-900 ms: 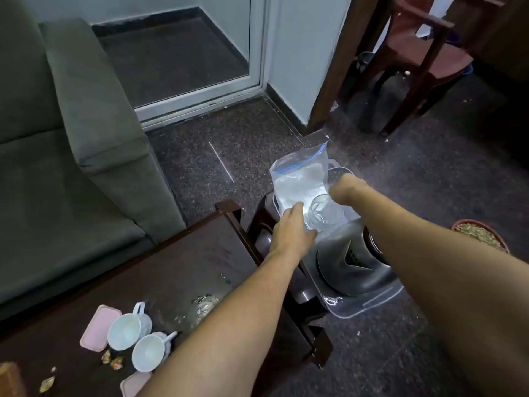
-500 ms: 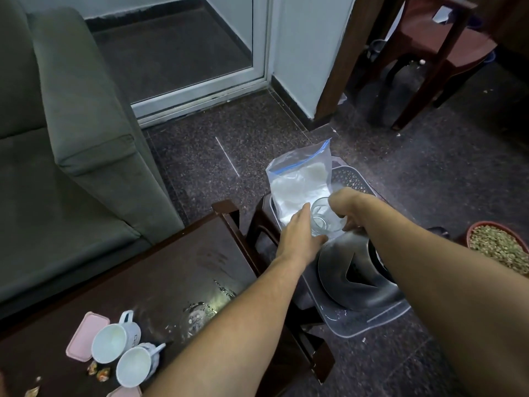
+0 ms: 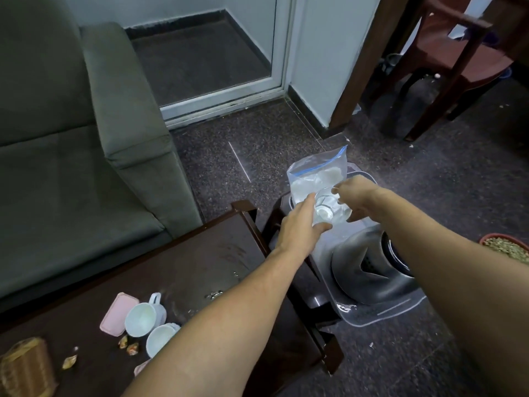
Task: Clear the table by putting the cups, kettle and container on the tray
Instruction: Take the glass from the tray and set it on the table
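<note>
Cups: a clear glass (image 3: 329, 206) is held between both hands over the far end of the tray (image 3: 380, 315), left hand (image 3: 300, 229) on its near side, right hand (image 3: 356, 193) gripping its far rim; what it holds is hard to make out. Behind it, a zip bag (image 3: 317, 174) holds white powder. Nearer on the tray, the kettle (image 3: 369, 270) is partly hidden by the right forearm. Two white cups (image 3: 143, 316) lie empty on the table (image 3: 186, 270), beside a pink lid (image 3: 116, 313).

Two cups (image 3: 148, 325) are set on the table (image 3: 200, 267), left of the tray (image 3: 372, 316); on it, kettle (image 3: 369, 270) before bag (image 3: 317, 176).
</note>
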`<state>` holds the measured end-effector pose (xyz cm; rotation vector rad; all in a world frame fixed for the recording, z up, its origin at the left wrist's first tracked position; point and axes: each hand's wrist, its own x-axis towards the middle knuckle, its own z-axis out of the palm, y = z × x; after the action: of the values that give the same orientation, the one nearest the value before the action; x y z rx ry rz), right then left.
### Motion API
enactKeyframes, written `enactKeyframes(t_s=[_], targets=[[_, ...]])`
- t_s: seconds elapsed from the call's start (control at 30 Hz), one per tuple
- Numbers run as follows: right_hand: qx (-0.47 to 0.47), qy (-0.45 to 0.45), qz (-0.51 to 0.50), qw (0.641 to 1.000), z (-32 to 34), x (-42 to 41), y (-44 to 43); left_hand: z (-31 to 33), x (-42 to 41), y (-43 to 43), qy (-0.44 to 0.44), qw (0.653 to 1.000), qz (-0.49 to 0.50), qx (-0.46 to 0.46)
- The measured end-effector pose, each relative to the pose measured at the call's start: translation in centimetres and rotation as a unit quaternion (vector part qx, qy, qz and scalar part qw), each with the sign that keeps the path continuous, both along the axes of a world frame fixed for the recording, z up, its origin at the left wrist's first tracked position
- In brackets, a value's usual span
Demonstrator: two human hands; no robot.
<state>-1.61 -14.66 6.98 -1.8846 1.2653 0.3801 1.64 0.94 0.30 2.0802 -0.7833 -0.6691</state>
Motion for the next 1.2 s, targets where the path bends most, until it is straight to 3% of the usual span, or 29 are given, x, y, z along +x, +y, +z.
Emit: enactKeyframes(t_s=[0.2,0.33,0.47,0.83,1.2], targets=[[0.011,-0.074,0.126,0.989,4.5,0.2,7.7,4.1,3.7,9.1,0.0,0.999,-0.002,-0.033],[0.018,-0.075,0.259,0.963,6.6,0.7,15.1,5.5,5.5,17.4,-0.002,1.0,-0.001,-0.004],[0.017,-0.079,0.328,0.941,6.6,2.2,24.0,5.6,5.8,27.0,0.015,1.0,0.027,-0.001],[0.088,-0.061,0.389,0.915,-1.5,2.5,45.1,1.7,2.5,50.6,0.067,0.989,0.126,0.044],[0.115,-0.001,0.433,0.894,-11.3,0.2,53.5,-7.6,-3.4,57.6,0.169,0.956,0.222,0.085]])
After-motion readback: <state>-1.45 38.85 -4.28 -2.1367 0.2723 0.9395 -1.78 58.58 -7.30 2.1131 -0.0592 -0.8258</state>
